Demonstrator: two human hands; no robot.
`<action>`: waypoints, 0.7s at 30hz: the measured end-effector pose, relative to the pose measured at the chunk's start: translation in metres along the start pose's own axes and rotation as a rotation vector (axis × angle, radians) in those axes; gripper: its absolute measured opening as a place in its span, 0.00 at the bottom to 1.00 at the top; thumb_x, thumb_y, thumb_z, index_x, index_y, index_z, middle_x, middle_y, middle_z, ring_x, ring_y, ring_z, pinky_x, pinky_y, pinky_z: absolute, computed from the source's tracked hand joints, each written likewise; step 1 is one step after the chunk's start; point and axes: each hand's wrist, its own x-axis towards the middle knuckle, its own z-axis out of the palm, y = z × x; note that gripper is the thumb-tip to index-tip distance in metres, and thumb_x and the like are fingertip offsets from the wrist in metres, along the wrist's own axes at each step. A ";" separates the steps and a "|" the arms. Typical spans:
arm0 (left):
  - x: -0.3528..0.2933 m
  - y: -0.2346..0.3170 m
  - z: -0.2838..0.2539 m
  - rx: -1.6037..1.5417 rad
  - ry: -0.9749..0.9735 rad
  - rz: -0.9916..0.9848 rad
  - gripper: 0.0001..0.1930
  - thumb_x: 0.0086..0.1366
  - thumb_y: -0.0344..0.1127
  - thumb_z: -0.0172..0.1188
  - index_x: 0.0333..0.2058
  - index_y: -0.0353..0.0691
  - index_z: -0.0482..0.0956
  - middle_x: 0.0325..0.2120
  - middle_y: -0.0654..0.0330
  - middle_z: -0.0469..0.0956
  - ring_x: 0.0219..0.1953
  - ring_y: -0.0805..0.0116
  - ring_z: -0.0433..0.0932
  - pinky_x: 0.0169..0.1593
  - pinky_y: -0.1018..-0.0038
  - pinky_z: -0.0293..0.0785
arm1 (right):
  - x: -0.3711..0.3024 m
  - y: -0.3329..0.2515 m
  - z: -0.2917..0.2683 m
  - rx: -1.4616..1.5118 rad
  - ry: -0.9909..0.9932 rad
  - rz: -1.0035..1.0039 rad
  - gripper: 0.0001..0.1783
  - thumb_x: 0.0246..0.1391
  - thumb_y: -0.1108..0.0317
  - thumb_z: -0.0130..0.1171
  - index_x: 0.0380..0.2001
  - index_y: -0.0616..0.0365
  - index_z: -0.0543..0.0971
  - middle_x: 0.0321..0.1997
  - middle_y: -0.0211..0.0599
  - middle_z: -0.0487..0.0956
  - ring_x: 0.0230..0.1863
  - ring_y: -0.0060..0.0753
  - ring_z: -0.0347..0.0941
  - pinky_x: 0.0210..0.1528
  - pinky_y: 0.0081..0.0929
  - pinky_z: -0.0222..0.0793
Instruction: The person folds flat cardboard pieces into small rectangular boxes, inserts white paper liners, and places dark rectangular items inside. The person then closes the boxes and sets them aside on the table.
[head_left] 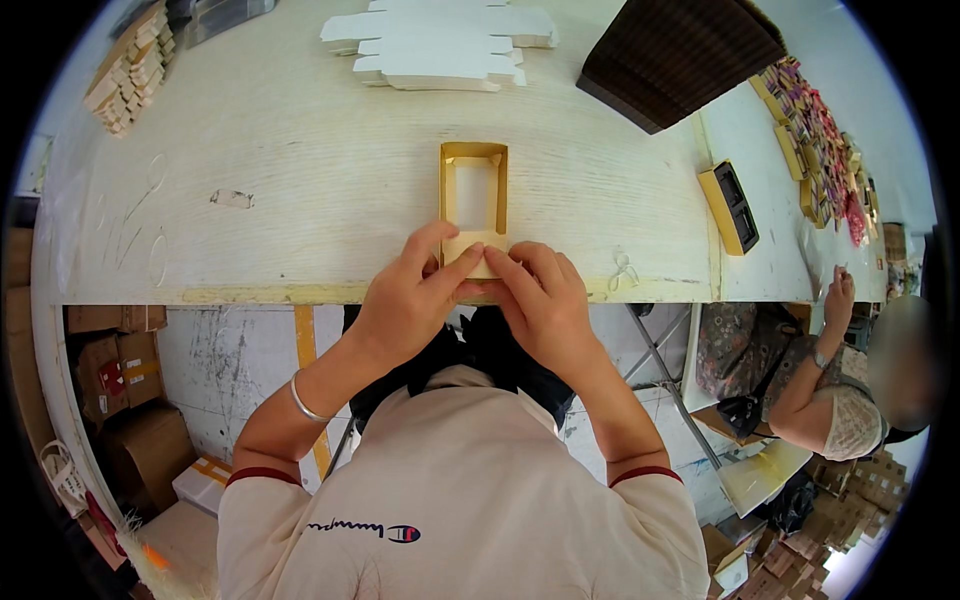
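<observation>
A small open gold-yellow cardboard box (pixel 502 190) with a pale inside lies on the table in front of me, near the front edge. My left hand (pixel 405 295) is closed on its near left end, thumb pressing on the near flap. From the other side my right hand (pixel 552 300) grips the near right end, its thumb meeting the left thumb over that flap. The fingers cover parts of the near end, so its folds are partly hidden. The far end of the box stands upright and apart from my hands.
Flat white box blanks (pixel 440 50) are stacked at the far middle. A tall dark brown stack (pixel 680 60) stands right of them. Nearer right is a yellow box with a black insert (pixel 730 208). A co-worker's hand (pixel 838 295) is at the right, beside piled small boxes (pixel 815 150).
</observation>
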 end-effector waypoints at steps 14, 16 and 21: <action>0.025 0.004 -0.020 -0.121 -0.252 -0.150 0.04 0.55 0.25 0.62 0.31 0.37 0.81 0.24 0.58 0.71 0.24 0.59 0.73 0.27 0.70 0.69 | 0.015 0.002 -0.007 0.194 -0.195 0.242 0.10 0.40 0.75 0.66 0.29 0.60 0.76 0.32 0.40 0.65 0.30 0.43 0.69 0.30 0.36 0.67; 0.019 0.009 -0.017 -0.086 -0.182 -0.144 0.03 0.55 0.27 0.62 0.30 0.38 0.80 0.24 0.59 0.71 0.25 0.58 0.73 0.29 0.67 0.70 | 0.011 0.000 -0.005 0.185 -0.145 0.224 0.10 0.40 0.74 0.66 0.28 0.60 0.75 0.31 0.40 0.65 0.30 0.43 0.70 0.29 0.36 0.68; 0.017 0.011 -0.011 0.026 -0.133 -0.061 0.03 0.55 0.27 0.62 0.29 0.38 0.78 0.25 0.59 0.72 0.26 0.58 0.74 0.29 0.68 0.70 | 0.013 -0.001 -0.003 0.054 -0.182 0.218 0.10 0.41 0.77 0.66 0.30 0.60 0.78 0.33 0.40 0.67 0.29 0.42 0.70 0.30 0.33 0.68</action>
